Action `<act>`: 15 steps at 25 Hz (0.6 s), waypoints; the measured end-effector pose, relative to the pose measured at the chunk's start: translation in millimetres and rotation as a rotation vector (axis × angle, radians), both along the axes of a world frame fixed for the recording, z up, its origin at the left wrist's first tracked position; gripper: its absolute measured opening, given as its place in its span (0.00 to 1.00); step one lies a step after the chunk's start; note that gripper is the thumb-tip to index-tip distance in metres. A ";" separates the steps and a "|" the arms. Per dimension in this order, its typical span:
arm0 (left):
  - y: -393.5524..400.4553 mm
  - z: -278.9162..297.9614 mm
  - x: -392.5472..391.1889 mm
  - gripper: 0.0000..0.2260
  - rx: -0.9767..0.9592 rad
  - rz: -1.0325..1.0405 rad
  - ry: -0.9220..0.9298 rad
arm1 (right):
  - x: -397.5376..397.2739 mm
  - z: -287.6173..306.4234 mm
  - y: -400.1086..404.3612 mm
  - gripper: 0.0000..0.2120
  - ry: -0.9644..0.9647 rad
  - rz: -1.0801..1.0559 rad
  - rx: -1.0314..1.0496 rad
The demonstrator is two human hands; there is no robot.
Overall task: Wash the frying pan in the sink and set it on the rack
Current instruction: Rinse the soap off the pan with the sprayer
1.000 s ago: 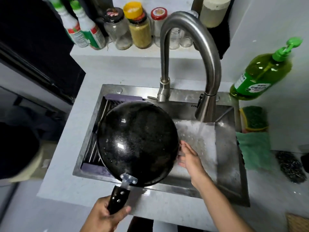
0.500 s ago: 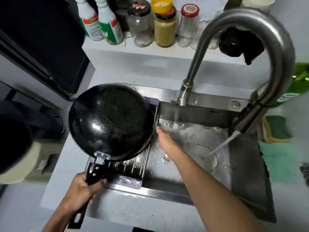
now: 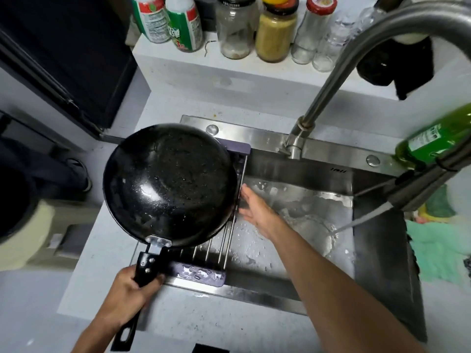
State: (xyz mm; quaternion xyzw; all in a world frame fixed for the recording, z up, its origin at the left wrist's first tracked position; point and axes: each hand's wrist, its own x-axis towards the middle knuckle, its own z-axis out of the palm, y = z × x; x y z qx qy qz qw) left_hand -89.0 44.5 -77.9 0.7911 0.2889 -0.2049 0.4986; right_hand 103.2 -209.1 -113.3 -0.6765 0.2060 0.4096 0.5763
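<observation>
the frying pan (image 3: 169, 183), bottom up, now sits lower over the rack (image 3: 219, 244) at the sink's (image 3: 331, 149) left end than half a second ago. left hand (image 3: 127, 291) grasps its handle; right hand (image 3: 257, 212), fingers straight, is by the rim. wet basin lies free to the right.

Home kitchen (sink (image 3: 377, 250), condiment jars (image 3: 275, 34))
</observation>
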 end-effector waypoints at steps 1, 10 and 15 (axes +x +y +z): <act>0.5 -2.8 -2.0 0.15 0.069 -0.061 -0.003 | 0.8 0.7 -1.2 0.34 -0.001 0.024 -0.025; -18.1 -12.9 -23.6 0.20 0.613 -0.214 0.095 | 3.5 7.5 2.8 0.40 -0.032 0.084 -0.180; -24.1 -22.5 -15.9 0.21 0.520 -0.057 -0.043 | -3.8 0.2 -2.2 0.28 -0.111 0.155 -0.164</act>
